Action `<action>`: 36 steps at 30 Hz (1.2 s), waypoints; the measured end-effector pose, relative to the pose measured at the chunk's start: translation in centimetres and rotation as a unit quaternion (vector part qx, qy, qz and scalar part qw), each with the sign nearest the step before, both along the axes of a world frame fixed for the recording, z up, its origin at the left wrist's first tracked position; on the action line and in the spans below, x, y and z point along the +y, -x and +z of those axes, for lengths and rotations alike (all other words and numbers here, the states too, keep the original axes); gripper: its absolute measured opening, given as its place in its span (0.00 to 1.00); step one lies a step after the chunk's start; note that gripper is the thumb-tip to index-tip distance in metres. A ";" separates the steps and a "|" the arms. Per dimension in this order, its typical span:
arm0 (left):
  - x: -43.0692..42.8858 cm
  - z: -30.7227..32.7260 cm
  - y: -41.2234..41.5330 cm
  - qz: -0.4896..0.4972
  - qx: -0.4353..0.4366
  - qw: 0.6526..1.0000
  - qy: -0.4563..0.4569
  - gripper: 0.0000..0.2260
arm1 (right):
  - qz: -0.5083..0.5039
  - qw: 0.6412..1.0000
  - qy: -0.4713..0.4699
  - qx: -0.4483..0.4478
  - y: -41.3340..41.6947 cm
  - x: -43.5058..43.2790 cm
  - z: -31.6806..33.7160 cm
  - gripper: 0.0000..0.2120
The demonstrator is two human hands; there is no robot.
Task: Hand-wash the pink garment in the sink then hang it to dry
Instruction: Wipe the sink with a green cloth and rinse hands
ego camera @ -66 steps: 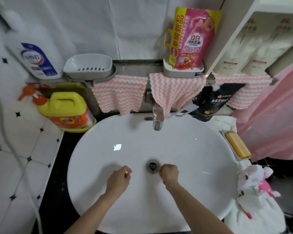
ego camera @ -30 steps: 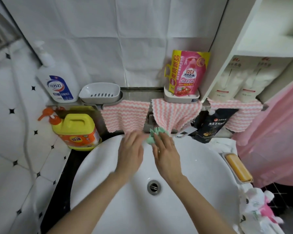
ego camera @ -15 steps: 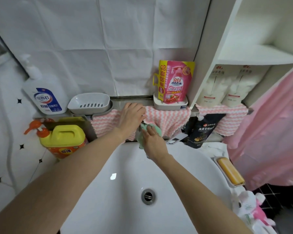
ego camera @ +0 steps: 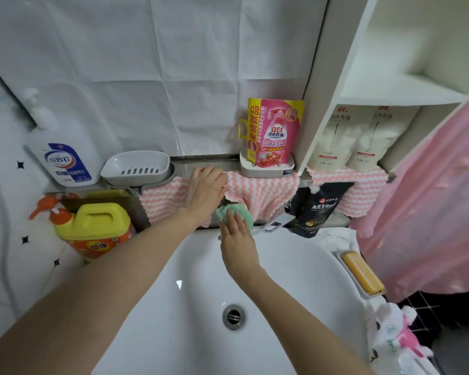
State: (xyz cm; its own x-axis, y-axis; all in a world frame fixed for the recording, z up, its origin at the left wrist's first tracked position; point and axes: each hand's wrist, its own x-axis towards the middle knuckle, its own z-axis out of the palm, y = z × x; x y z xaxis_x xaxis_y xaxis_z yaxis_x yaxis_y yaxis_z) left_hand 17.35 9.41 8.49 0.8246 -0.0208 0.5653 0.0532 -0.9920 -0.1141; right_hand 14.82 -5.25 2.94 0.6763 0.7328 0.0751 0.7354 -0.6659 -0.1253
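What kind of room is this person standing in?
Most likely a home bathroom or laundry corner: a white sink with a drain, a bar of soap in a dish beside it, a yellow detergent jug, and a tiled wall behind.

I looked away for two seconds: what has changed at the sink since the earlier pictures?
Both hands left the drain and rose to the basin's back. The right hand now presses a green cloth there, unseen at first. The left hand went further, onto the ledge among the pink-striped cloths. Yellow bottle and soap bar stayed put.
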 end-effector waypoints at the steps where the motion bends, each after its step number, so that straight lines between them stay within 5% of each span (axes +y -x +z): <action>1: 0.0 0.1 -0.1 0.003 0.003 1.000 0.000 0.09 | 0.019 1.000 -0.012 -0.014 0.5 -0.4 -0.5 0.31; 3: 0.1 0.1 -0.2 0.006 0.001 1.000 -0.002 0.08 | 0.057 0.996 -0.058 -0.025 2.1 -2.2 -0.8 0.21; 7: -0.1 -0.1 -0.2 -0.010 -0.015 1.000 -0.002 0.04 | 0.152 0.969 -0.153 0.123 6.5 -7.9 -3.6 0.27; 9: -0.2 -0.1 -0.2 -0.012 -0.017 1.000 0.003 0.05 | 0.135 0.927 -0.295 0.188 8.3 -10.1 -5.2 0.25; 11: -0.4 0.0 -0.1 -0.005 -0.013 1.000 0.007 0.07 | -0.086 0.790 -0.500 0.344 8.5 -10.5 -5.0 0.25; 12: -0.4 0.1 -0.1 -0.003 -0.011 1.000 0.009 0.08 | -0.202 0.707 -0.566 0.372 7.7 -10.1 -4.8 0.23; 14: -0.5 0.1 -0.1 -0.001 -0.007 1.000 0.017 0.08 | -0.375 0.599 -0.613 0.352 5.3 -8.8 -3.7 0.16; 16: -0.5 0.1 -0.1 0.003 0.000 1.000 0.024 0.08 | -0.371 0.507 -0.652 0.426 3.3 -6.4 -2.1 0.14; 17: -0.5 0.0 -0.2 0.004 0.002 1.000 0.026 0.07 | -0.350 0.491 -0.647 0.467 2.7 -4.9 -1.5 0.15; 18: -0.5 0.0 -0.2 0.005 0.002 1.000 0.027 0.06 | -0.320 0.514 -0.624 0.493 2.5 -3.3 -1.1 0.16; 21: -0.6 -0.1 0.0 0.003 0.000 0.999 0.032 0.03 | -0.268 0.687 -0.514 0.440 2.4 0.2 -0.3 0.18; 23: -0.7 -0.1 0.0 0.003 -0.001 0.999 0.034 0.03 | -0.296 0.707 -0.503 0.401 1.7 1.1 0.4 0.18; 26: -0.8 0.1 -0.1 0.012 0.002 0.999 0.043 0.07 | -0.348 0.678 -0.481 0.434 0.8 0.8 0.3 0.19; 30: -1.0 0.4 -0.1 0.015 0.005 0.999 0.041 0.08 | -0.323 0.511 -0.523 0.601 -0.5 -0.6 -0.9 0.16; 36: -1.0 0.3 -0.1 0.023 0.004 0.999 0.040 0.08 | -0.188 0.174 -0.604 0.754 -0.1 -2.4 -2.0 0.17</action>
